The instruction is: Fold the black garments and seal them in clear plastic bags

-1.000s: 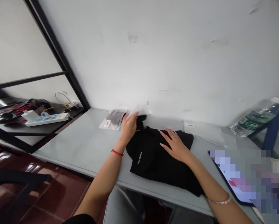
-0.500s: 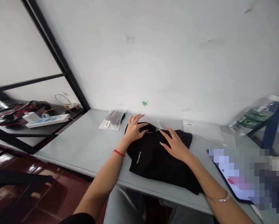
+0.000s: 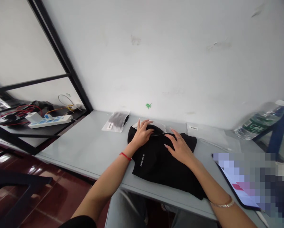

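Note:
A black garment (image 3: pixel 165 164) with white lettering lies folded on the grey table (image 3: pixel 80 142). At its back edge is a black piece (image 3: pixel 157 129) with a whitish, see-through part behind it. My left hand (image 3: pixel 143 134) rests over the garment's back left part, its thumb and fingers curved at the black piece; whether they pinch it is hard to make out. My right hand (image 3: pixel 179 148) lies on the garment's right half, fingers spread, with fingertips near the right end of the black piece.
A clear bag with dark contents (image 3: pixel 116 122) lies at the back left. Behind my right hand is a flat clear bag (image 3: pixel 210 134). A plastic bottle (image 3: pixel 258 123) and a tablet (image 3: pixel 239 186) are at the right. A power strip (image 3: pixel 50 121) sits on a shelf at the left.
My left hand has shifted slightly right along the black piece, uncovering more of the whitish part on its left. My right hand has barely moved. The view has tilted a little.

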A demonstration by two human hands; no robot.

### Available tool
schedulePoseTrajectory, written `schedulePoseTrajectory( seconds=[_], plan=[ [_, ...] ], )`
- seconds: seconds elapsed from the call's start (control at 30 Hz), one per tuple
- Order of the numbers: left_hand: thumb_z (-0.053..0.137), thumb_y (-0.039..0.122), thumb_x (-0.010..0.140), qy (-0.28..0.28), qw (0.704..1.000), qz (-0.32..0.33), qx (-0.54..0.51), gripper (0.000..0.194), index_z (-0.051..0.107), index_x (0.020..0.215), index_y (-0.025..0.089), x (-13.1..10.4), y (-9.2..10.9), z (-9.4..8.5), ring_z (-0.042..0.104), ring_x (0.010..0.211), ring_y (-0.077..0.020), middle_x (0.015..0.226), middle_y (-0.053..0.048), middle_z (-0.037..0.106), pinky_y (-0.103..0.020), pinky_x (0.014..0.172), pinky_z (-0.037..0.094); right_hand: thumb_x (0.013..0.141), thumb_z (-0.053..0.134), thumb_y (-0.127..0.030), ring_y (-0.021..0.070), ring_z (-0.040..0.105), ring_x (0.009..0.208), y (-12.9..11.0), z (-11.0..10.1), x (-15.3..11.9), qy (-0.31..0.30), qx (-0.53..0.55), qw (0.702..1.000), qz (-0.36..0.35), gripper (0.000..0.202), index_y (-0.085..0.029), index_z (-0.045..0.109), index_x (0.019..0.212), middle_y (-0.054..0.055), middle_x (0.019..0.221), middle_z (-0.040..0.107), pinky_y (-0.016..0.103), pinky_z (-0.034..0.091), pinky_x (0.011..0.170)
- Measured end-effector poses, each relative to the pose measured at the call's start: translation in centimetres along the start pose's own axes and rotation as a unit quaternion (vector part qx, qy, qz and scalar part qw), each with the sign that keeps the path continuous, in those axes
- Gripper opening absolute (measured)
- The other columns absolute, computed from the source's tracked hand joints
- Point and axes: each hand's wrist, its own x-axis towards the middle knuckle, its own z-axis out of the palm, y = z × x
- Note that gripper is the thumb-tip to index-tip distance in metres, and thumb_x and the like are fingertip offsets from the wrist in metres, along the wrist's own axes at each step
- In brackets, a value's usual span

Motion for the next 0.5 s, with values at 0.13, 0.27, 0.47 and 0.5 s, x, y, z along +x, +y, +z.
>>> schedulePoseTrajectory(
  seconds=[0.13,0.27,0.47,0.5],
  plan=[
    [0.049,0.012,0.092,0.070,0.995,0.049,-0.060,0.018,0.065,0.097,0.019,-0.1,0.5,-0.2,0.049,0.126,-0.0256,0.125,-0.013,0.059,-0.061,0.111,0.031,0.094,0.045,-0.026,0.0302,0.047,0.129,0.2,-0.1,0.3,0.101,0.010,0.995,0.019,0.044,-0.019,0.037,0.137,0.018,0.137,0.047,0.051,0.046,0.103],
    [0.043,0.016,0.096,0.094,0.986,0.094,-0.105,0.019,0.061,0.100,0.019,-0.3,1.2,-0.3,0.054,0.121,-0.0204,0.124,-0.012,0.060,-0.054,0.113,0.033,0.093,0.048,-0.025,0.0339,0.040,0.134,0.7,-0.4,0.2,0.137,-0.050,0.988,0.055,0.046,-0.016,0.043,0.137,0.020,0.139,0.044,0.055,0.042,0.105],
    [0.039,0.017,0.097,0.162,0.968,0.163,-0.104,0.019,0.058,0.100,0.021,-0.4,1.9,-0.2,0.064,0.105,-0.0166,0.113,-0.010,0.066,-0.049,0.104,0.045,0.085,0.047,-0.009,0.0369,0.029,0.140,2.1,-0.7,-0.2,0.085,-0.112,0.987,0.071,0.035,-0.020,0.071,0.109,0.014,0.147,0.039,0.055,0.039,0.106],
    [0.039,0.017,0.097,0.178,0.965,0.164,-0.097,0.019,0.057,0.100,0.021,-0.4,1.9,-0.2,0.065,0.102,-0.0161,0.110,-0.009,0.067,-0.048,0.102,0.046,0.084,0.046,-0.007,0.0363,0.029,0.140,2.3,-0.7,-0.3,0.080,-0.117,0.987,0.075,0.037,-0.020,0.073,0.104,0.013,0.146,0.041,0.054,0.040,0.106]
  ],
)
